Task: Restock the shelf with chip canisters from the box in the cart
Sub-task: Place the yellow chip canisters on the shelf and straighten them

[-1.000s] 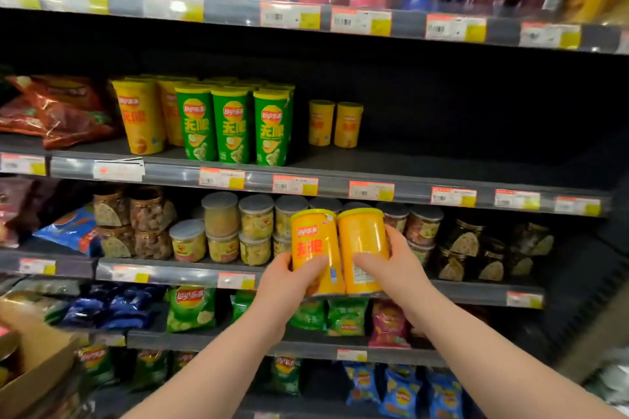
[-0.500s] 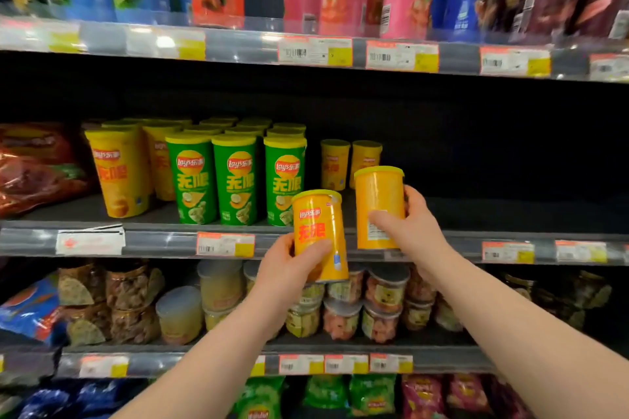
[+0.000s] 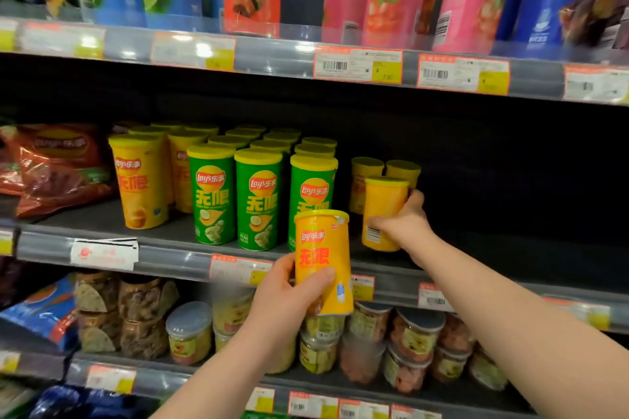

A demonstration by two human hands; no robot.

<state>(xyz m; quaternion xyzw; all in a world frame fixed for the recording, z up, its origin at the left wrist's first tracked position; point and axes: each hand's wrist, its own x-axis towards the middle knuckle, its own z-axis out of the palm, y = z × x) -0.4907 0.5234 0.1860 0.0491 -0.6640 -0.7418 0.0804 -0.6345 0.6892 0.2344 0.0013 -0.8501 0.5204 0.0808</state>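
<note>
Okay, right hand: fingers wrapped round a yellow canister, barcode side toward me; it's upright over the middle shelf; can't tell if its base is touching the board yet.
Left hand: clamped low on the second yellow canister; that one hangs out in front of the shelf lip, below and left of the right grip, logo facing me.
Behind the right grip: two short yellow canisters standing further back; close to the one I'm holding; can't tell if they touch.
Left of the right grip: green canisters in rows; the nearest stands just beside my canister.
Step, my guess: parking the right-hand one in front of those two short ones.
How I'd do it: lower it straight till the base sits flat; nudge it back snug against the row; twist it so the logo faces out like its neighbours; let go only once it stands on its own; go easy near the green one, those tip like dominoes.
Left canister, meanwhile: hold it out of the way, then slot it in beside the first.
Box and cart: not in view.
</note>
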